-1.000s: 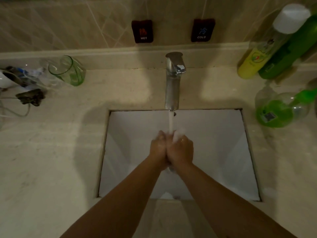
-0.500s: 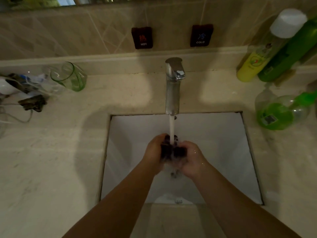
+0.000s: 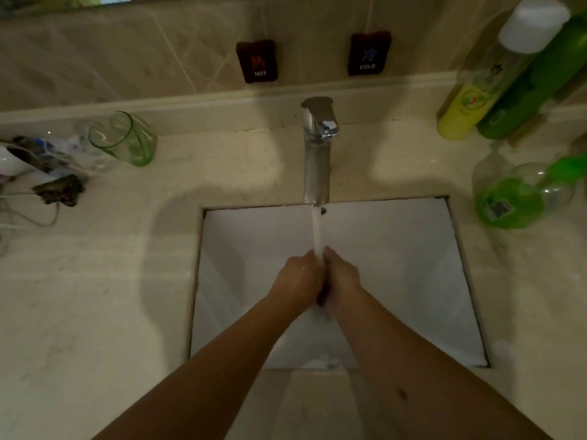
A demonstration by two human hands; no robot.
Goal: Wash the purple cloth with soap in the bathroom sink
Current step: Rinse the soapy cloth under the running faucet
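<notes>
White sink [image 3: 397, 249] under running tap [image 3: 317, 160]. Left hand [image 3: 298, 277] and right hand [image 3: 341, 279] clench purple cloth [image 3: 322, 295] between them, mostly hidden. Advise kneading beneath stream until suds clear.

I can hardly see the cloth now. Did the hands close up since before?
Yes. The left hand and right hand have pressed together under the tap, hiding most of the cloth.

Head view: looks steeply down, close over sink [image 3: 397, 281], seemingly wide-angle.
</notes>
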